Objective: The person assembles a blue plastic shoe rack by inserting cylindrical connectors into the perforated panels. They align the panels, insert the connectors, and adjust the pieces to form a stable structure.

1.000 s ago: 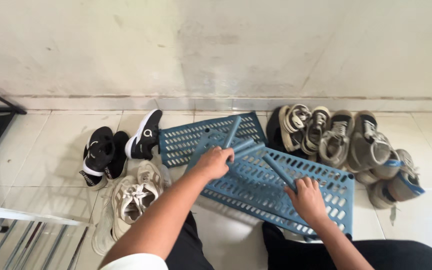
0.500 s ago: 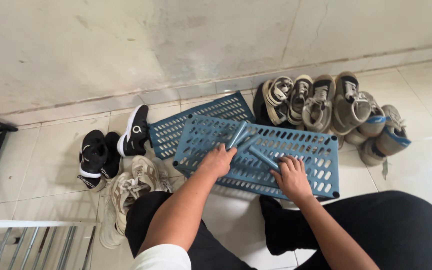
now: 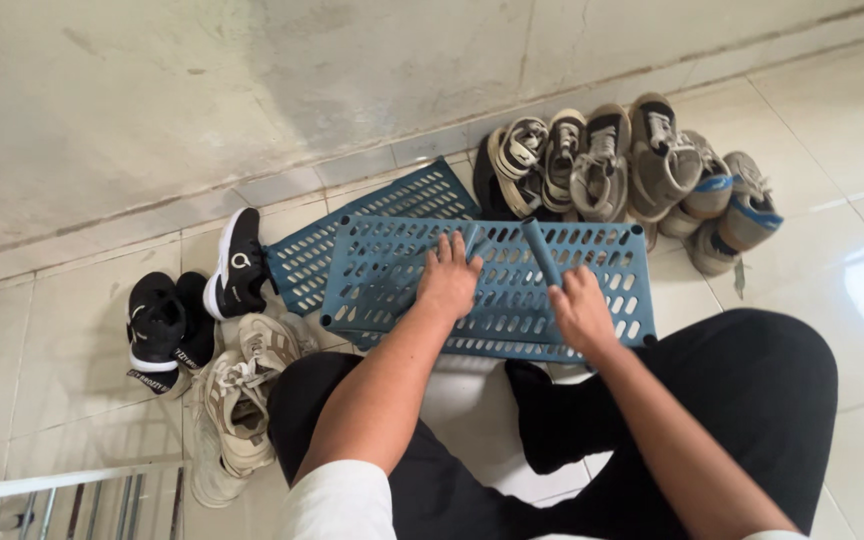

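Hands had shifted on the blue slotted shelf panel (image 3: 392, 270): left hand (image 3: 449, 281) pressed flat, right hand (image 3: 579, 308) grasping a blue tube (image 3: 541, 251). Shoes (image 3: 602, 160) crowded its far edge; bare tile (image 3: 832, 130) lay open rightward.

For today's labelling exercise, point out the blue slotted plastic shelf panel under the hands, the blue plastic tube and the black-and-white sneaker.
blue slotted plastic shelf panel (image 3: 372, 275): head view, left slotted surface.
blue plastic tube (image 3: 540, 250): head view, mid-shaft.
black-and-white sneaker (image 3: 237, 262): head view, black upper.
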